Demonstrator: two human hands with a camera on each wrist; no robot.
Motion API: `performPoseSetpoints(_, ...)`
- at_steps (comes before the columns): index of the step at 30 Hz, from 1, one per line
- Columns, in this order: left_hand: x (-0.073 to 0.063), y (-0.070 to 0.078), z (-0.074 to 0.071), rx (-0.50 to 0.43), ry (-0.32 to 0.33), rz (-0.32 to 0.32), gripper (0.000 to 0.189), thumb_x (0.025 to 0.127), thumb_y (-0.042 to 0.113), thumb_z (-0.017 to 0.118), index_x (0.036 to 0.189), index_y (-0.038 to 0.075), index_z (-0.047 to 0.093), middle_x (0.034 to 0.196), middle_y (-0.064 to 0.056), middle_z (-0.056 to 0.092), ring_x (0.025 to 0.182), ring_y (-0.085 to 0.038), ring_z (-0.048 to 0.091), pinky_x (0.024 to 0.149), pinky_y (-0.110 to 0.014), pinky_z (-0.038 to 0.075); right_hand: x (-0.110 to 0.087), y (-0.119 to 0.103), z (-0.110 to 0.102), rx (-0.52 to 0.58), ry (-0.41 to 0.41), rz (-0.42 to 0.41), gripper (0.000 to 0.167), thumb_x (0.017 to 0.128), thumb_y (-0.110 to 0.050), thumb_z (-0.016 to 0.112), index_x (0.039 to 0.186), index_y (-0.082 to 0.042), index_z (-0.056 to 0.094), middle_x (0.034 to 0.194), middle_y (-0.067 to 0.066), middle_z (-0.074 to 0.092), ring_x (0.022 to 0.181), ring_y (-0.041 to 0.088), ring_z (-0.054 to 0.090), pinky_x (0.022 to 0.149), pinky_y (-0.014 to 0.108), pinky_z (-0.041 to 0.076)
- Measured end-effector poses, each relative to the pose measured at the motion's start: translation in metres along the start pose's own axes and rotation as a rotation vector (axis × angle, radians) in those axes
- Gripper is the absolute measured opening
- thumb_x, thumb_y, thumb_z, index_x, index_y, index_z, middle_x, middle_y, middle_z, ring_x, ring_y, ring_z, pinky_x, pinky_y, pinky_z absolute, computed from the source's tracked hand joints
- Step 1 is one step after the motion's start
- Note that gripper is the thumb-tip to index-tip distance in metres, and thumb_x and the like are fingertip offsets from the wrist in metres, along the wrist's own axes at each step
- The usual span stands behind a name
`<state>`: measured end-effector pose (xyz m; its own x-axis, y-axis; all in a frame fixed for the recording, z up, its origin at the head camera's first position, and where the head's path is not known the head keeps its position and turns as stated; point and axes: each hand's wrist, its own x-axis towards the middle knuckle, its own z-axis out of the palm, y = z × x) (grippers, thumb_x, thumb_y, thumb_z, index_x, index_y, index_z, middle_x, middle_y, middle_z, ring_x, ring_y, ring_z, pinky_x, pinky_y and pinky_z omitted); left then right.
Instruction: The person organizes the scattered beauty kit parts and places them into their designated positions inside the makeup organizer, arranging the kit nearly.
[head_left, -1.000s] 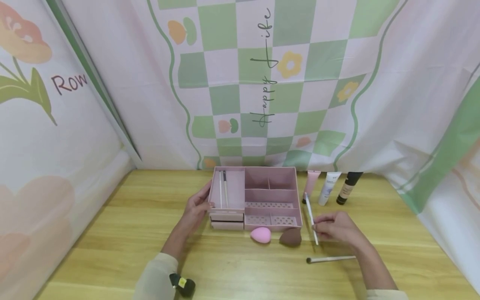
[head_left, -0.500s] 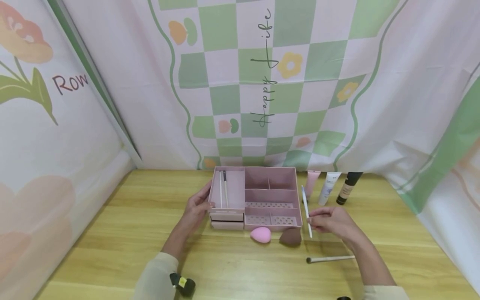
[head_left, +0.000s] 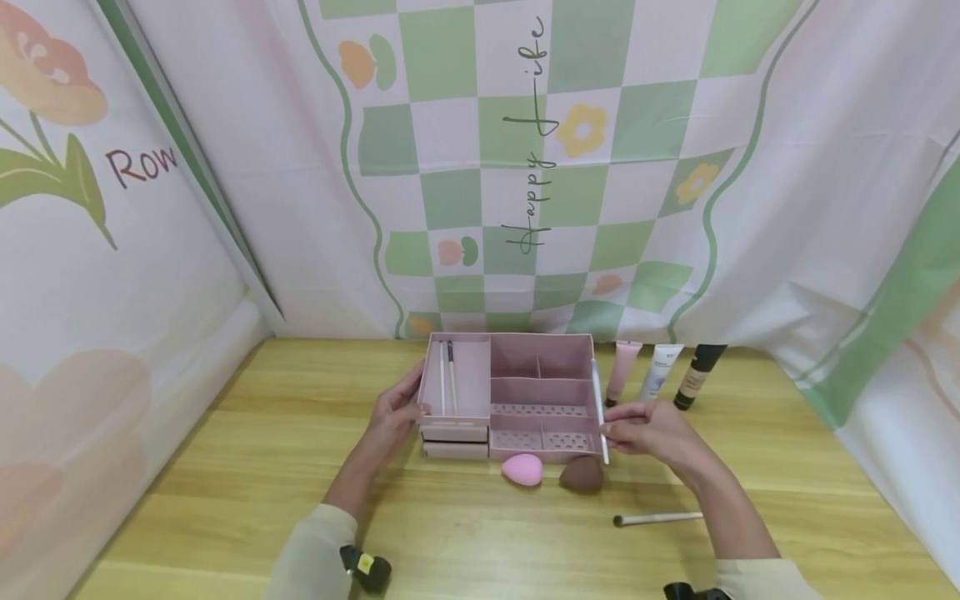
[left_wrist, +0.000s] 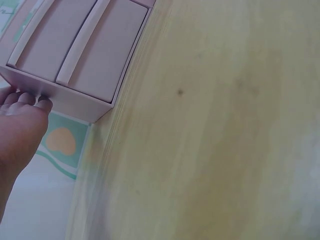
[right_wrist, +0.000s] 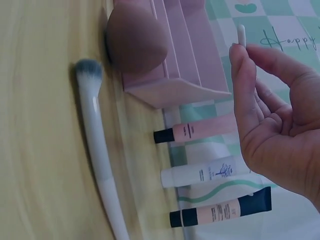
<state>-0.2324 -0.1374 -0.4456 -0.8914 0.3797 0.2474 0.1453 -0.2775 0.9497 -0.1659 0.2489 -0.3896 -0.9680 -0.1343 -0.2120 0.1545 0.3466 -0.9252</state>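
A pink cosmetics organizer (head_left: 474, 375) with small drawers (left_wrist: 105, 50) stands on the table. My left hand (head_left: 393, 417) holds its left side, thumb at the front corner; in the left wrist view the fingers bend against the wall. My right hand (head_left: 654, 432) pinches a slim white makeup brush (head_left: 597, 387) between thumb and index finger. In the head view this brush overlaps the organizer's right rim, pale tip pointing away; whether it touches cannot be told. Slim brushes (head_left: 452, 379) lie in the left tray. A thicker white makeup brush (right_wrist: 95, 120) lies on the table.
A pink makeup sponge (head_left: 522, 470) and a brown one (head_left: 581, 474) sit before the organizer. Right of it stand a pink tube (head_left: 623, 371), a white tube (head_left: 663, 368) and a black-and-beige tube (head_left: 701, 375). A patterned curtain (head_left: 510, 192) hangs behind.
My right hand has moved left with the slim makeup brush, from beside the pink tube to the organizer's right edge. My left hand has stayed on the organizer.
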Motion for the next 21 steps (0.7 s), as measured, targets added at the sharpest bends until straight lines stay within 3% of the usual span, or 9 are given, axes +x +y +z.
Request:
performPoseSetpoints(14,-0.002,0.000,0.000,-0.009,0.003,-0.007,0.078,0.089,-0.010,0.047,0.159,-0.008,0.013,0.171,-0.023,0.007,0.160,-0.037,0.006,0.123,-0.022,0.026,0.006,-0.016,0.016,0.018,-0.015,-0.036,0.044,0.091,-0.009,0.068,0.125,0.017,0.058,0.089,-0.003,0.076,0.079,0.005,0.070,0.077,0.021,0.065)
performPoseSetpoints(21,-0.001,0.001,0.000,-0.006,0.003,-0.004,0.078,0.089,-0.010,0.047,0.159,-0.008,0.014,0.171,-0.022,0.008,0.160,-0.036,0.006,0.123,-0.020,0.026,0.012,-0.025,0.022,0.009,-0.020,-0.029,0.045,0.091,-0.012,0.068,0.127,0.015,0.058,0.088,-0.004,0.074,0.083,0.009,0.070,0.081,0.025,0.065)
